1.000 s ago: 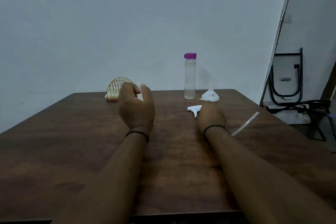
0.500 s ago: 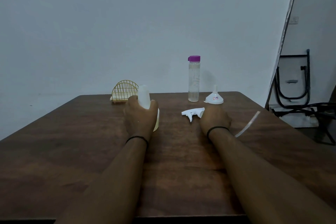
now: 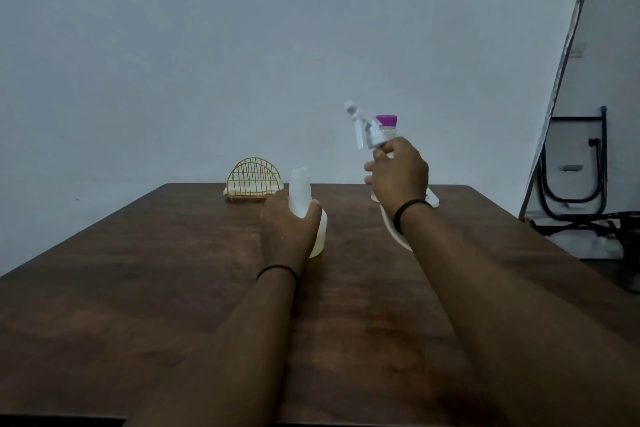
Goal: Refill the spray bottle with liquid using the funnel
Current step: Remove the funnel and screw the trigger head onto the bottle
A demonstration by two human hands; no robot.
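Here the left hand [image 3: 289, 230] wraps around the spray bottle [image 3: 304, 204], which stands upright on the wooden table [image 3: 138, 288]; the bottle's open neck sticks up past the thumb and fingers at twelve o'clock from the grip, and its pale base shows at about four o'clock of the hand. The right hand [image 3: 398, 173] is raised above the table, fingers curled round the white trigger head [image 3: 362, 130], which juts out of the fist toward eleven o'clock (blurred, so its details are hard to read). Its thin tube [image 3: 393, 230] hangs down along the wrist toward six o'clock. Behind that hand stands a clear bottle with a purple cap [image 3: 387, 120], mostly hidden. The funnel [image 3: 433, 200] peeks out just at the wrist's three o'clock side. A yellow wire rack [image 3: 254, 180] sits at the far edge, at eleven o'clock from the spray bottle.
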